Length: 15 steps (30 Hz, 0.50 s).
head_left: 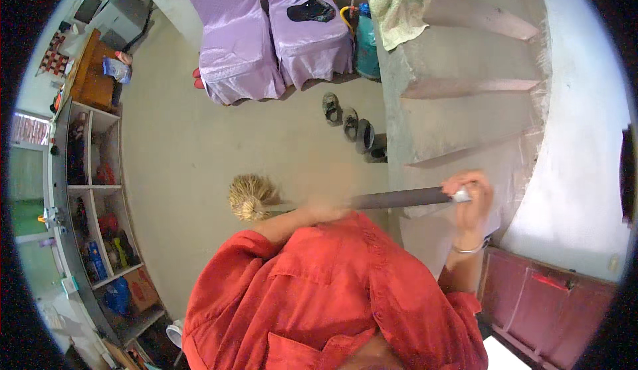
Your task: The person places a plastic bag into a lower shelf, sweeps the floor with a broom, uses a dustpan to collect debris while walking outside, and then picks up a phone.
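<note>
A broom lies level across in front of my red shirt, with its straw head [252, 197] to the left and its dark grey handle [405, 198] running right. Wrapped round the white-capped end of that handle are the fingers of my right hand [473, 194], closed; a bangle circles the wrist. My left hand [330, 187] is at the middle of the broom, between straw and dark handle. Motion smears it, so its fingers and any grip cannot be made out.
Concrete steps [465, 58] with a draped cloth [399, 4] rise at right. Several dark shoes [350, 123] line their base. Ahead stand purple-covered chairs [239, 44], beside a teal container [367, 44]. An open shelf unit [106, 190] runs along the left; a maroon cabinet [545, 303] stands lower right.
</note>
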Tool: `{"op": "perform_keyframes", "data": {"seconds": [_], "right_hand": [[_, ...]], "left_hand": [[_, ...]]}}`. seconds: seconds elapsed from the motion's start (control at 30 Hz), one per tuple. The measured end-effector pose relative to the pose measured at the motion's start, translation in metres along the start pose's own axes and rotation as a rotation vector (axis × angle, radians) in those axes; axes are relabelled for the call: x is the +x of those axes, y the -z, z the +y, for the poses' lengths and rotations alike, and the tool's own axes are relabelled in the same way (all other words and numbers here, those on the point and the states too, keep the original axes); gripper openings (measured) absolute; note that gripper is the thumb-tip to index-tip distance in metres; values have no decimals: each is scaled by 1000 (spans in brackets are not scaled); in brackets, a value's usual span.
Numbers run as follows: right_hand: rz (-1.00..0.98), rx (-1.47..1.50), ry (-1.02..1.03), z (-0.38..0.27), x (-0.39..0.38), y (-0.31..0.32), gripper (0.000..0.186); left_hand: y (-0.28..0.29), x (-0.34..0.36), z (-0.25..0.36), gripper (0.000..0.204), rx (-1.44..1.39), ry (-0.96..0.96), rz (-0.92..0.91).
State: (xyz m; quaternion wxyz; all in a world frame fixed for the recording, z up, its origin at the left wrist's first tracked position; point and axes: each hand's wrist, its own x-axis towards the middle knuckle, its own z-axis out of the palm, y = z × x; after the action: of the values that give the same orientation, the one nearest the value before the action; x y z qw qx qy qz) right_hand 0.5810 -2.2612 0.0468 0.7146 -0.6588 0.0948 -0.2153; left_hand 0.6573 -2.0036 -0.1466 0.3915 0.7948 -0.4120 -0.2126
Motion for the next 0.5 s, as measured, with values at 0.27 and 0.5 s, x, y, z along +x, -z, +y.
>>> {"op": "perform_keyframes", "data": {"seconds": [0.27, 0.5], "right_hand": [[-159, 31, 496, -94, 56, 19, 16], [-603, -799, 585, 21, 96, -105, 19]], "left_hand": [[73, 112, 66, 19, -19, -208, 196], [54, 157, -147, 17, 46, -12, 290]]}}
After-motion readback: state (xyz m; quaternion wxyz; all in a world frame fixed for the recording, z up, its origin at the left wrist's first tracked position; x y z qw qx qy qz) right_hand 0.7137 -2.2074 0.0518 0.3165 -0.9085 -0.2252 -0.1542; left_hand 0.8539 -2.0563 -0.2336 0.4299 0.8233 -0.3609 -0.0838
